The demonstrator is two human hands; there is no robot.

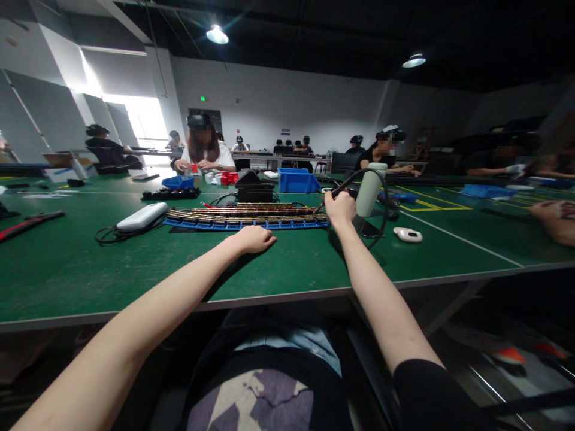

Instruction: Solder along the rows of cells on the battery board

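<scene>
My right hand (341,208) is closed around a thin pen-like tool (318,208) whose thick black cable (385,197) loops out to the right. The tool's tip points left, over the right end of a long blue tray (287,226). Gold and dark thin strips (242,216) lie lengthwise in several rows along this tray. My left hand (254,239) rests palm down on the table just before the tray, fingers loosely curled in, nothing seen in them. A pale green bottle (372,190) stands right behind my right hand.
On the green table (179,275) lie a white device with a cord (144,216), a small white oval object (408,235), a black box (254,187) and a blue bin (298,180). Across sits a person (211,149) handling red and white parts. At the right edge shows another person's hand (557,218).
</scene>
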